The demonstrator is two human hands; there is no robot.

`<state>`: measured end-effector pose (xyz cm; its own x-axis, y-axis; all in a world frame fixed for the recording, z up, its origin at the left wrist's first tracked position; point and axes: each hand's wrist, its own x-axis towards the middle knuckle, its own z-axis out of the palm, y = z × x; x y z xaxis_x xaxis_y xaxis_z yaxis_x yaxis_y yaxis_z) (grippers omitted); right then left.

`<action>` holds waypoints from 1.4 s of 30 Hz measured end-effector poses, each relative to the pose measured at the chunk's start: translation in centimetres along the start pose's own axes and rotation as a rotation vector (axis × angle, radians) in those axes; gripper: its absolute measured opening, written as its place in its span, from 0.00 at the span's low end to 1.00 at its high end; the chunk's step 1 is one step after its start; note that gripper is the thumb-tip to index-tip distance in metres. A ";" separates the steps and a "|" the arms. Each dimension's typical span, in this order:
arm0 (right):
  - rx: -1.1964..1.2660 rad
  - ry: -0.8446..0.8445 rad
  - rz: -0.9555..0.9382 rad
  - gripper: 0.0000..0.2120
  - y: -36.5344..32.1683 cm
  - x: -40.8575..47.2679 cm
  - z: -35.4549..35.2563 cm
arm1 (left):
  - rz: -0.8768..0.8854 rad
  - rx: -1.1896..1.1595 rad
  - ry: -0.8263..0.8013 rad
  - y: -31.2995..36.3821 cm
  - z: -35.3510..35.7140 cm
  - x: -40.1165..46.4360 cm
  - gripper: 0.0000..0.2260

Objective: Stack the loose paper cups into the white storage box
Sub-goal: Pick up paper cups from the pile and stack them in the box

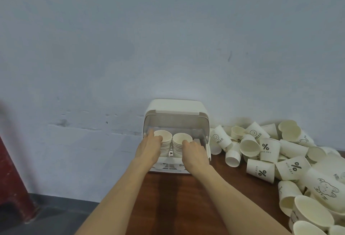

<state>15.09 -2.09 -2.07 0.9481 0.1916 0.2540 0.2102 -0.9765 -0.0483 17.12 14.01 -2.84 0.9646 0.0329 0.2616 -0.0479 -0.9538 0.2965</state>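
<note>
Pale blue wall [168, 38] behind brown wooden table [179, 197]; white storage box [175, 107] against the wall, lid up. Loose cups [280, 152] heaped to its right, printed "HELLO", "% NICE DAY". Inside the box, left hand [149, 147] grasps left cup stack [164, 142]; right hand [194, 150] grasps right cup stack [180, 143].

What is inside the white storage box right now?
Inside the white storage box stand two stacks of paper cups: the left stack and the right stack. The hands cover their fronts; the rear floor is hidden.
</note>
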 end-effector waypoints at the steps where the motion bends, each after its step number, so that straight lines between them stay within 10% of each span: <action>1: 0.019 -0.005 0.008 0.14 0.0 0.1 0.1 | 0.004 0.042 -0.007 -0.1 -0.1 -0.1 0.05; 7: 0.106 0.052 0.029 0.29 0.1 -0.9 0.2 | -0.002 0.261 0.089 0.7 -0.2 -1.5 0.14; 11: 0.157 0.120 0.054 0.20 2.8 -4.1 -1.2 | 0.066 0.217 0.182 4.7 -0.6 -3.8 0.15; 24: 0.005 0.161 0.413 0.09 19.5 -17.4 -8.2 | 0.584 -0.238 -0.241 24.2 2.1 -13.0 0.13; 34: -0.079 -0.334 0.469 0.06 24.6 -23.8 -10.0 | 0.688 -0.181 -0.537 26.8 3.9 -16.4 0.08; 42: -0.031 -0.335 0.376 0.12 23.3 -24.0 -8.9 | 0.701 -0.181 -0.578 25.7 3.3 -17.0 0.08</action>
<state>-4.89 -30.33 -0.65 0.9825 -0.1572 -0.0994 -0.1625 -0.9856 -0.0469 0.37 -12.06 -2.64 0.6768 -0.7346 -0.0489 -0.6625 -0.6366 0.3948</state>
